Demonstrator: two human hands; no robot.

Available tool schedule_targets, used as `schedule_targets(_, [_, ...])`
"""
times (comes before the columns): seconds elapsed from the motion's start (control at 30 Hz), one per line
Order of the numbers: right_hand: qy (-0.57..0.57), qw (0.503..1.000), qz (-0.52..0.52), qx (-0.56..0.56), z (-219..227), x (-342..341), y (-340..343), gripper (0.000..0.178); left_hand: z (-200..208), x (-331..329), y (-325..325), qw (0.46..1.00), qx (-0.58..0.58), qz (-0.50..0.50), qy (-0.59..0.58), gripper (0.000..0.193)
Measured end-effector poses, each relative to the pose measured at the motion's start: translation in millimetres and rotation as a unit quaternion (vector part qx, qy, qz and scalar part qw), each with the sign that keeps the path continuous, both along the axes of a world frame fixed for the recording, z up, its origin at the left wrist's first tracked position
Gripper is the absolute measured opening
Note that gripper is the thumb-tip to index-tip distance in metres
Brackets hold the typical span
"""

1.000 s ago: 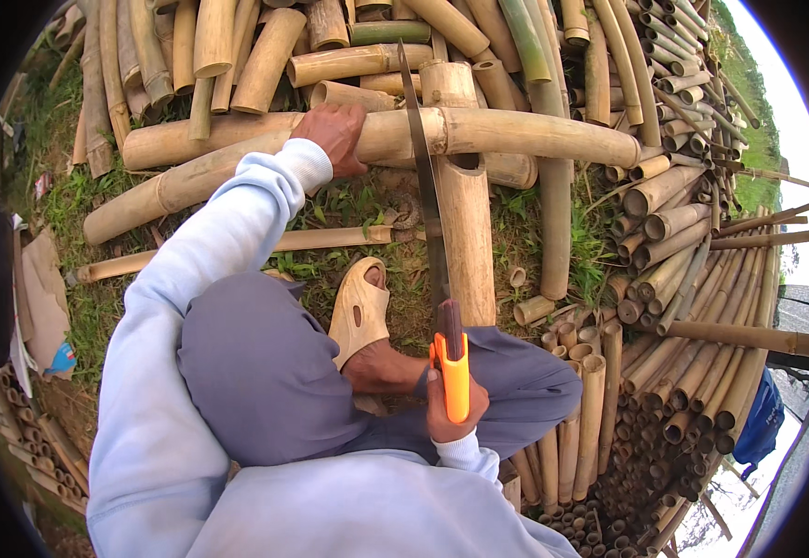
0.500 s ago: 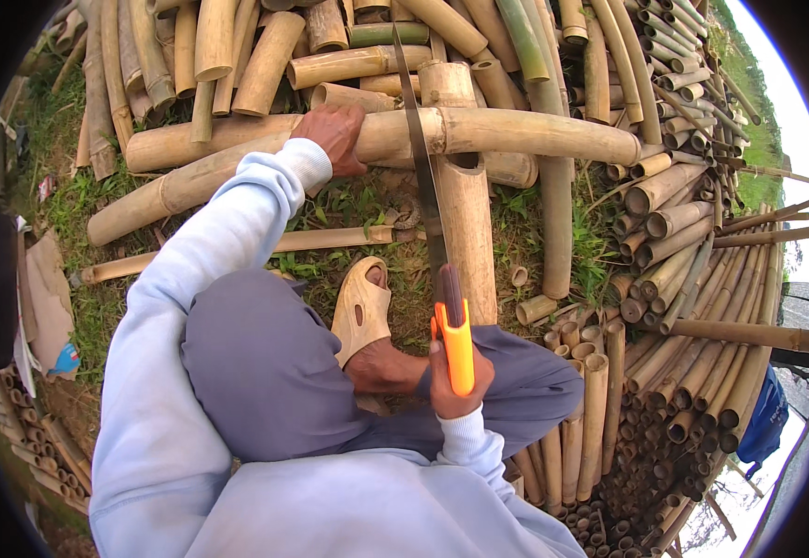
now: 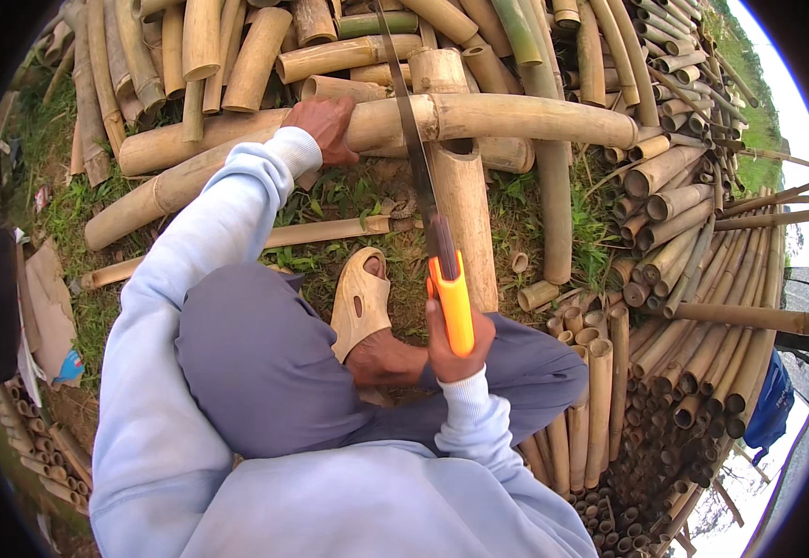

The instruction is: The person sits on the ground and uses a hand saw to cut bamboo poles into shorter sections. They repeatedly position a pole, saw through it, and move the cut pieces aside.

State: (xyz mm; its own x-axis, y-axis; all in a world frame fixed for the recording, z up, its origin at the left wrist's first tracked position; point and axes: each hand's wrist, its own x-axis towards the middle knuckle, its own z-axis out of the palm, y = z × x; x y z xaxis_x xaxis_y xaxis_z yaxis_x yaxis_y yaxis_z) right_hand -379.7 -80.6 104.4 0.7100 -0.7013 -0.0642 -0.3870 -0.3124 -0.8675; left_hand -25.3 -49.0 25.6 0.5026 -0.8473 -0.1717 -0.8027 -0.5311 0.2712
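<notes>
My left hand (image 3: 328,128) is wrapped over a thick bamboo pole (image 3: 525,122) that lies crosswise in front of me. In my right hand (image 3: 460,344) is the orange handle of a hand saw (image 3: 420,172). The saw's long dark blade crosses the pole just right of my left hand, close to a node. Beneath the pole stands a thick bamboo post (image 3: 463,214) with a notched opening, on which the pole rests. Whether the teeth have cut into the pole cannot be made out.
Cut bamboo pieces (image 3: 260,60) are heaped at the far side. More stacked bamboo (image 3: 674,223) fills the right, with short upright tubes (image 3: 598,409) near my right knee. A split bamboo length (image 3: 325,232) lies on the grass beyond my sandalled foot (image 3: 362,307). Cardboard (image 3: 49,302) lies at left.
The saw and my right hand have moved forward, away from me, so the blade reaches farther past the pole. My left hand keeps its hold on the pole; the view has shifted slightly.
</notes>
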Motion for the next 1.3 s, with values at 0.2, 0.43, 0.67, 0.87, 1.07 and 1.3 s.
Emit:
schedule_targets(0.2, [-0.034,0.999,-0.006,-0.007,11,-21,18,0.017,7,10,2,1.0,0.026,0.005,0.012,0.073])
schedule_targets(0.43, [0.022,1.0,0.006,0.005,15,-23,6,0.014,6,10,-9,0.999,0.044,-0.001,0.022,0.071])
schedule_targets(0.67, [-0.005,0.997,0.027,-0.077,33,-72,38,0.023,13,13,5,0.998,0.06,0.001,0.009,0.073])
schedule_targets(0.87, [-0.017,0.999,-0.002,-0.043,16,-41,21,0.01,11,7,-8,0.999,0.033,-0.014,0.008,0.065])
schedule_targets(1.07, [-0.013,0.998,0.013,-0.057,55,-57,33,0.013,15,13,4,0.997,0.071,-0.003,0.031,0.074])
schedule_targets(1.3, [-0.084,0.968,-0.228,-0.06,85,-147,29,0.016,10,10,-6,0.999,0.021,0.014,0.039,0.076])
